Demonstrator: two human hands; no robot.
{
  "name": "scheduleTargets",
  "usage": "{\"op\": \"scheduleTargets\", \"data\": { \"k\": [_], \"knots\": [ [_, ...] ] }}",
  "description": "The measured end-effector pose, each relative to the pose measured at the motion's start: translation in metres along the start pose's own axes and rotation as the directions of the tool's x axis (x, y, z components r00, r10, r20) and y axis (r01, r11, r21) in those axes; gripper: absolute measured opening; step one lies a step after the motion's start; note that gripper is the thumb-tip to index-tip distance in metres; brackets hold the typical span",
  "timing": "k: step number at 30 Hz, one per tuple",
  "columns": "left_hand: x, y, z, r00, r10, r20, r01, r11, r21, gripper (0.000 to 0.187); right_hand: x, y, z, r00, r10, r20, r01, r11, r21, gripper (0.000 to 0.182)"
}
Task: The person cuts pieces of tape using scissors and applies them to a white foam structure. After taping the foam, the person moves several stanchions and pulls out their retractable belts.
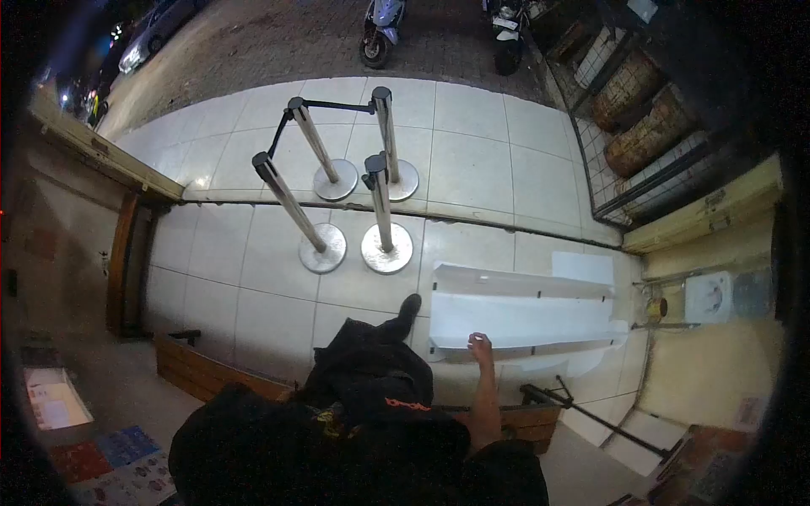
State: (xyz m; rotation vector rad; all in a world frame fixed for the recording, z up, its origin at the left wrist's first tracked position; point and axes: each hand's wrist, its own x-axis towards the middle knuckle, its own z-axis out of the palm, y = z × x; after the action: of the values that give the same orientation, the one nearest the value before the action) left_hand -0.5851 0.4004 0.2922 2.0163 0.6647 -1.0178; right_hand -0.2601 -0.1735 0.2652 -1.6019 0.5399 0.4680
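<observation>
My right arm reaches forward past my dark clothing, and my right hand overlaps the near edge of a long white sheet in this view. Its fingers are curled in, and I cannot tell what, if anything, is between them. Small black pieces sit along the long edges of the sheet, which lies over the tiled floor. Beyond its far right corner is another pale sheet. My left hand is out of view. A dark shoe shows left of the long sheet.
Several metal queue posts with round bases stand ahead, some joined by a black belt. Wooden bench parts flank me. A black metal bar lies right. Rusty cylinders stand behind mesh. A scooter is outside.
</observation>
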Motion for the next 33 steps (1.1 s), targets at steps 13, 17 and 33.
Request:
{"op": "scheduleTargets", "data": {
  "k": [13, 17, 33],
  "knots": [
    [0.037, 0.113, -0.202, 0.883, 0.379, -0.278, -0.388, 0.921, 0.024, 0.036, -0.147, 0.294, 0.104, 0.856, -0.306, 0.416, 0.495, 0.258, -0.83, 0.032],
    [-0.001, 0.18, -0.215, 0.884, 0.462, -0.074, -0.467, 0.882, -0.061, 0.036, -0.17, 0.336, 0.191, 0.862, 0.42, 0.285, -0.504, 0.652, 0.566, 0.033],
    [-0.048, -0.262, -0.408, 0.866, -0.34, -0.366, -0.086, 0.62, -0.78, 0.041, -0.095, -0.109, 0.597, 0.964, -0.179, 0.194, 0.199, 0.976, -0.084, 0.024]
  ]
}}
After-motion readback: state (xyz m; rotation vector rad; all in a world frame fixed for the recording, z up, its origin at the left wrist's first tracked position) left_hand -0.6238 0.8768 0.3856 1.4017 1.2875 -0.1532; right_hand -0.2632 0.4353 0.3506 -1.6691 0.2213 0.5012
